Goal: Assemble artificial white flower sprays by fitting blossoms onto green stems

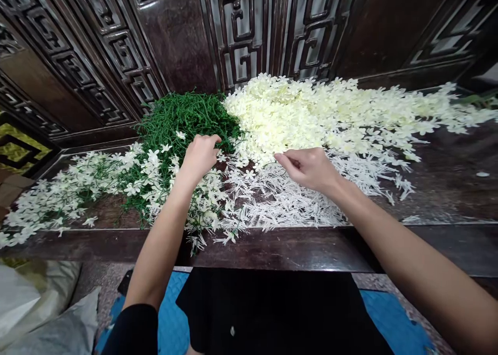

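Observation:
My left hand (200,155) hovers at the front edge of a pile of thin green plastic stems (187,117), its fingers bent and the thumb apart from the index finger. I see nothing held in it. My right hand (311,167) is closed in a pinch in front of a heap of pale cream artificial flower heads (288,119). A thin green stem seems to run from its fingertips toward the left. Below the right hand lie many loose white stamen-like pieces (288,204). Under my left forearm and to its left are green stems with white flowers on them (143,176).
Everything lies on a long dark wooden bench (272,249) with a carved lattice back (241,28). At the lower left stand pale sacks (46,303). Blue mats (173,308) cover part of the floor. A single white petal (482,174) lies at the right.

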`<state>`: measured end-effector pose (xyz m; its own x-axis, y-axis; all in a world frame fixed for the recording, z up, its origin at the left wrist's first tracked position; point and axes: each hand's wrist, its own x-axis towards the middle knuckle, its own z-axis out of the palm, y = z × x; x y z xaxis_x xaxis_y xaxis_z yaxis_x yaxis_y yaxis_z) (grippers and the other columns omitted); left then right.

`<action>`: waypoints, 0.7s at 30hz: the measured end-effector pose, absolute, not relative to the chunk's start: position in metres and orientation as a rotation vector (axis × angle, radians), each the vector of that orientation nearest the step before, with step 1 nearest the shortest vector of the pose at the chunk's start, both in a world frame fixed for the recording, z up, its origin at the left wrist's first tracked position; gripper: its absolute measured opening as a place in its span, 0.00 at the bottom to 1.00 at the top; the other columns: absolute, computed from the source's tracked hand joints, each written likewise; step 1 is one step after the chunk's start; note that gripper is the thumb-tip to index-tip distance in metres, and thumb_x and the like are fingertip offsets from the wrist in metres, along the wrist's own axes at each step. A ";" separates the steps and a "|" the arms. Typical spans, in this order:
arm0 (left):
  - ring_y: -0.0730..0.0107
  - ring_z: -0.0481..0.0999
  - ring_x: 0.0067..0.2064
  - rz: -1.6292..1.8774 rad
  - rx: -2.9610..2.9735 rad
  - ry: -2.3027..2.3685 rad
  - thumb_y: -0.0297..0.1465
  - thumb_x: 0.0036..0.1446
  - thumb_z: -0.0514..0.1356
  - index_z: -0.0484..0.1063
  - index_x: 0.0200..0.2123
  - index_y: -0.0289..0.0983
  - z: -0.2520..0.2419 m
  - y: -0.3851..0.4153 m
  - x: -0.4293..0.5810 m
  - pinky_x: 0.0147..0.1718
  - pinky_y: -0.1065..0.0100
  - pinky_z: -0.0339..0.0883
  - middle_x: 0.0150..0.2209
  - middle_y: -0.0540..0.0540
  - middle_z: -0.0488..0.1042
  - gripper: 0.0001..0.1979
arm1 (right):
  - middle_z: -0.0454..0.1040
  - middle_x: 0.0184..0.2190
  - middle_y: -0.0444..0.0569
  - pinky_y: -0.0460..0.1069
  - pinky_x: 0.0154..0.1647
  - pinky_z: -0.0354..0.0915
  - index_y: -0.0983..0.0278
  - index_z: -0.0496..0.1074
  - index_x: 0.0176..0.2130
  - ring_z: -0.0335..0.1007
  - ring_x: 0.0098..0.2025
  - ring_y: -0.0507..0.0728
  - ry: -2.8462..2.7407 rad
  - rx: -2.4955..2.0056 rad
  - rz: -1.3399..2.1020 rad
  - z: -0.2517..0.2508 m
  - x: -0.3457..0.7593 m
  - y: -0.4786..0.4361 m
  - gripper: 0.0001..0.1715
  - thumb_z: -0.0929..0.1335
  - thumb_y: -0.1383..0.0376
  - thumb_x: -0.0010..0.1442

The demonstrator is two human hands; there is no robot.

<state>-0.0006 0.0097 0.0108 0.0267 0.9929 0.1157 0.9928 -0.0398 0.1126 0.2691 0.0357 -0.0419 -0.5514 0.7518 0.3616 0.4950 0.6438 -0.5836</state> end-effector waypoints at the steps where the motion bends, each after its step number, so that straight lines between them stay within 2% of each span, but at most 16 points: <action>1: 0.40 0.75 0.62 0.144 2.273 2.236 0.20 0.68 0.55 0.73 0.63 0.29 0.006 0.012 0.000 0.56 0.47 0.74 0.55 0.30 0.81 0.22 | 0.57 0.10 0.41 0.50 0.11 0.47 0.55 0.58 0.19 0.49 0.11 0.49 -2.280 -0.973 0.554 -0.041 0.269 0.036 0.41 0.53 0.35 0.72; 4: 0.35 0.73 0.62 -0.006 2.290 2.305 0.18 0.66 0.53 0.71 0.65 0.28 -0.005 0.012 -0.006 0.57 0.44 0.72 0.56 0.28 0.80 0.25 | 0.58 0.10 0.42 0.52 0.11 0.49 0.54 0.59 0.20 0.49 0.11 0.50 -2.308 -1.009 0.538 -0.040 0.271 0.036 0.39 0.52 0.36 0.72; 8: 0.38 0.75 0.59 0.152 2.309 2.274 0.17 0.66 0.53 0.76 0.59 0.29 -0.013 0.010 -0.018 0.56 0.45 0.72 0.54 0.32 0.81 0.22 | 0.60 0.11 0.43 0.53 0.11 0.51 0.54 0.61 0.22 0.51 0.11 0.52 -2.314 -1.082 0.539 -0.041 0.273 0.037 0.36 0.54 0.38 0.72; 11: 0.44 0.77 0.54 0.550 2.379 2.255 0.20 0.67 0.56 0.79 0.54 0.32 -0.016 0.011 -0.023 0.53 0.49 0.74 0.47 0.36 0.84 0.17 | 0.62 0.12 0.44 0.54 0.12 0.53 0.55 0.62 0.22 0.53 0.12 0.52 -2.313 -1.136 0.523 -0.041 0.274 0.037 0.35 0.55 0.39 0.72; 13: 0.51 0.80 0.49 0.906 2.394 2.182 0.22 0.66 0.60 0.80 0.50 0.35 -0.015 0.011 -0.025 0.50 0.53 0.76 0.43 0.40 0.85 0.13 | 0.63 0.12 0.44 0.54 0.12 0.53 0.55 0.63 0.23 0.55 0.12 0.53 -2.311 -1.157 0.506 -0.041 0.275 0.037 0.34 0.55 0.40 0.72; 17: 0.66 0.81 0.41 1.587 2.246 1.942 0.26 0.66 0.62 0.79 0.46 0.40 -0.011 0.005 -0.022 0.44 0.64 0.77 0.42 0.47 0.83 0.08 | 0.67 0.15 0.45 0.52 0.12 0.55 0.57 0.67 0.26 0.59 0.13 0.53 -2.250 -1.239 0.478 -0.042 0.277 0.039 0.28 0.59 0.47 0.71; 21: 0.68 0.82 0.42 1.953 1.948 1.634 0.30 0.64 0.64 0.76 0.44 0.42 -0.006 -0.001 -0.011 0.42 0.67 0.79 0.41 0.48 0.81 0.05 | 0.74 0.20 0.49 0.53 0.14 0.67 0.61 0.77 0.36 0.66 0.16 0.54 -2.184 -1.346 0.452 -0.048 0.281 0.047 0.18 0.64 0.55 0.70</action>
